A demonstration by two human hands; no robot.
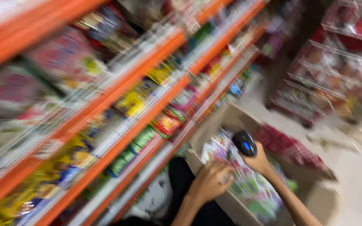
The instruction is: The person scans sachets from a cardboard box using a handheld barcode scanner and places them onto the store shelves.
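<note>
- The whole view is smeared by motion, so fine detail and exact counts of small packets cannot be told.
- One open cardboard box (214,125) stands on the pale floor (357,175), just beside the foot of the shelving.
- The box is filled with many small flat packets (252,190) in green, pink and white; too blurred to count.
- The right hand (258,161) is raised over the box and holds one black handheld scanner (244,143) with a blue glowing spot on it; its fingers are wrapped around the scanner's handle.
- The left hand (210,181) lies on the packets at the near edge of the box, fingers curled and close together; whether they pinch a packet cannot be told.
- To the left run at least four orange shelf rails (147,79), slanting across the view, with pale strips along their fronts.
- The shelves carry yellow, green, red and pink packages in rows.
- One red mesh-like bundle (290,148) lies on the floor just beyond the box.
- On the far right stands one wire rack (332,79) of red and clear packages.
</note>
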